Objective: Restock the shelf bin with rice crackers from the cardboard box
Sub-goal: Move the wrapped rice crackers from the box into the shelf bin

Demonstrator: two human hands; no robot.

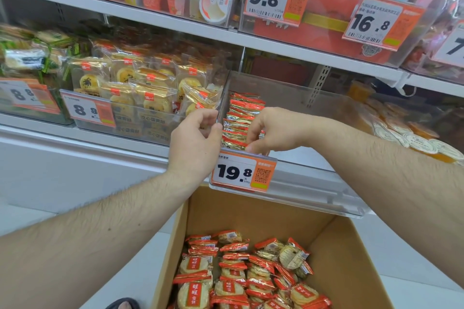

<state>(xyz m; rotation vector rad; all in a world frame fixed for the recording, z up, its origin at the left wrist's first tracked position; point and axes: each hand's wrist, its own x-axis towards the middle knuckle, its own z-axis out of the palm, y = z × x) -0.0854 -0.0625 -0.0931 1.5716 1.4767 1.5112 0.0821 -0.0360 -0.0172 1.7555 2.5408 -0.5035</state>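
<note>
While both hands are up at the bin (313, 105) in the middle of the frame, the step looks like tidying a row of crackers (241, 120) that already stands there. The left hand (194, 140) is at the bin's left wall, with its fingers curled around the clear edge, so it seems to hold the bin steady. The right hand (266, 130) reaches in from the right, and its bent fingers touch the front packs of the row, just above the price tag (242, 173) that says 19.8. It may be pinching one pack, but the fingers hide that part, so I cannot tell for sure. The row fills only the left side of the bin, and the right side looks bare. Down at the bottom of the frame sits the box (351, 246), open, with many more packs (241, 273) inside in a loose pile. So the job is not near done. Next, I think a hand must go down to the box, grab some packs, and stand them up neatly beside the row so they do not tip over.
</note>
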